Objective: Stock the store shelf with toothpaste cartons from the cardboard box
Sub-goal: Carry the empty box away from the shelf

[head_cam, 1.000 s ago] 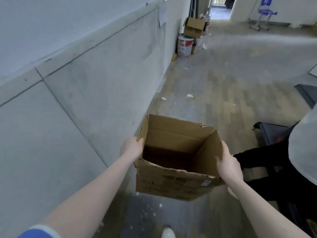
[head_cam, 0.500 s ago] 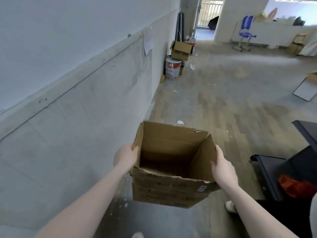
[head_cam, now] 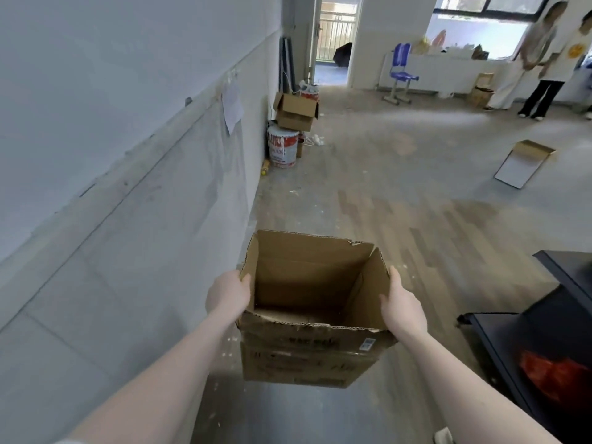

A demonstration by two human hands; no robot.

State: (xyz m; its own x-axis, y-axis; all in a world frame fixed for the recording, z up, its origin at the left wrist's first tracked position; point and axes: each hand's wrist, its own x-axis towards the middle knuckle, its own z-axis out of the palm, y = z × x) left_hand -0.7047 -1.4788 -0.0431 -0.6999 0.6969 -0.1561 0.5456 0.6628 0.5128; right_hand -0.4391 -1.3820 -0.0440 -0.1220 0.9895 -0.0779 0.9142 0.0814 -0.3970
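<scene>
The cardboard box is held in the air between the two hands, above the floor and close to the wall on the left. Its top is open, and no toothpaste cartons can be seen inside; only the bare bottom and inner walls are shown.

The left hand is laid against the left outer wall of the box, near the upper rim, with the thumb at the edge. Whether the other fingers are curled under or kept flat cannot be told, because they are hidden behind the hand. The right hand is pressed flat against the right outer wall, with fingers straight and together, pointing forward along the rim. So the box is squeezed from both sides, not hooked from below.

A slip could be caused by this hold: if the pressure is relaxed, the box may slide down. The thin walls could also be bent inward by pressing too hard. The torn rim is weak already.

To the right, a dark shelf unit stands near, and a corner of the box could be knocked on it if a turn is made carelessly. Further away, a paint bucket with another carton on it stands at the wall, and a flat board lies on the floor; these could be stumbled on. At the far end, two persons are standing.
</scene>
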